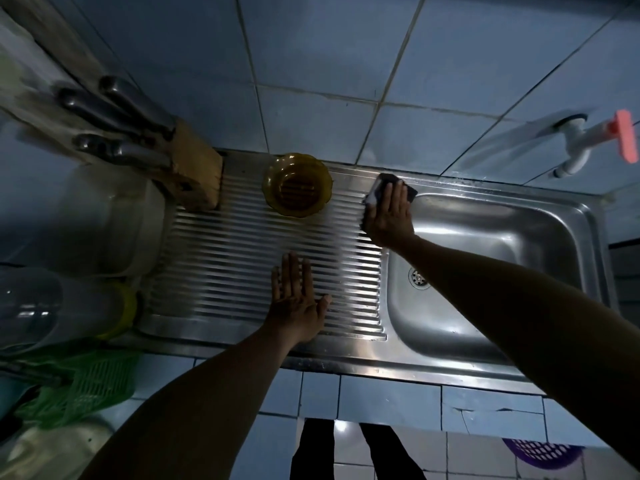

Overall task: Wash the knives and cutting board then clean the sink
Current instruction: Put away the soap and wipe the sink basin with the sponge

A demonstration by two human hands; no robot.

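The stainless sink (502,244) basin lies bare at right. On its far-left rim, the right hand (388,213) presses a dark sponge (384,183) flat under straight fingers, likely scrubbing. The left hand (298,299) lies spread and empty on the ribbed drainboard (225,271), probably bracing. Knives (114,116) stand stowed in the wooden block (194,168) beside an amber bowl (298,185).

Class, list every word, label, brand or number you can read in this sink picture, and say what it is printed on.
None: no readable text shows anywhere.
Knife block: no visible label.
Yellow bowl: no marking.
Tap: plain, no lettering.
Sponge under the right hand: no print visible.
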